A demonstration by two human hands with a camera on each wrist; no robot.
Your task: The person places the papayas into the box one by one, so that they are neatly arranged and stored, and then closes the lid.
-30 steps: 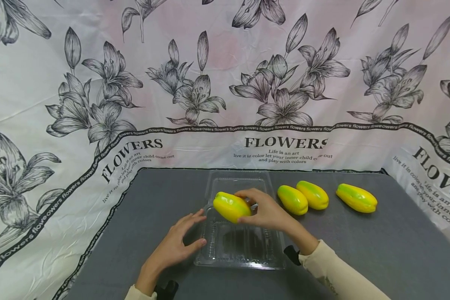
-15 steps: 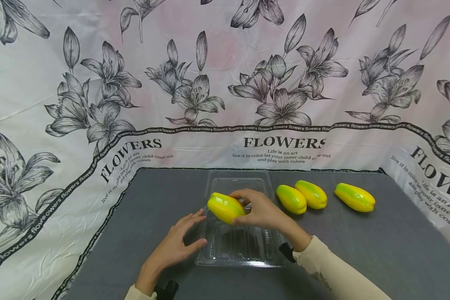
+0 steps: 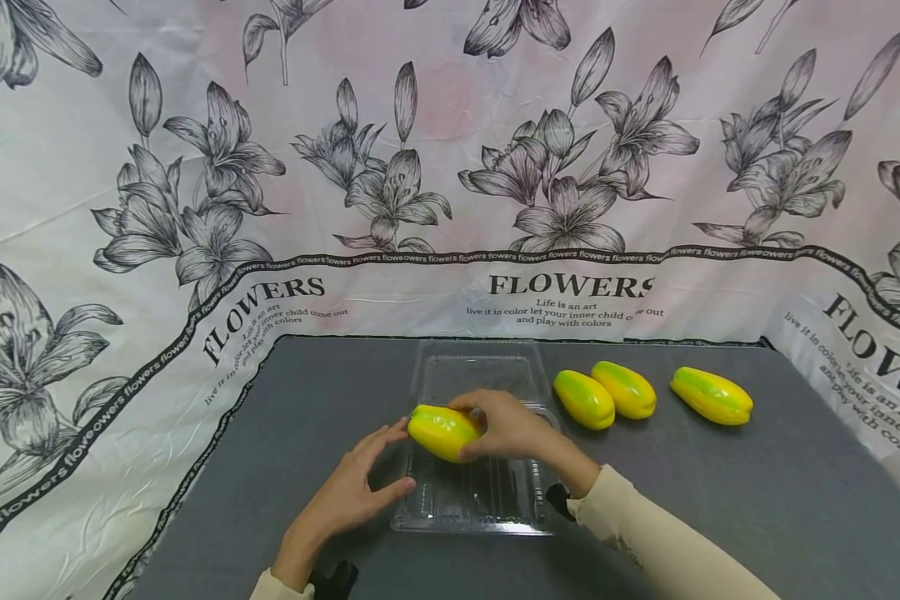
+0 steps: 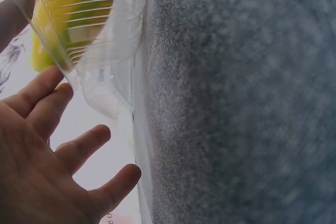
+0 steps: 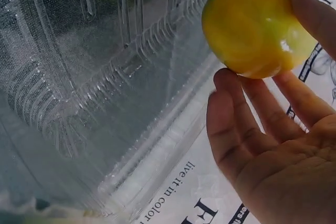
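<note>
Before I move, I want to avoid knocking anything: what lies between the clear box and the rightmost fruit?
In the head view, two fruits, side by side, lie between the clear box and the rightmost fruit; bare table follows them.

We see a yellow fruit (image 3: 442,434) marked with green, and at right three more fruits (image 3: 624,390) in yellow and green. The container (image 3: 480,502) is colourless, the table (image 3: 765,483) dark grey, the sleeves (image 3: 660,533) cream; black line-drawn flowers (image 3: 566,221) pattern the far white-and-pink cloth (image 3: 420,287).

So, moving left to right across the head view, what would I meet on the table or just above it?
Left grip, held fruit, right grip, first fruit of the close pair, its neighbour, lone fruit farthest right.
</note>
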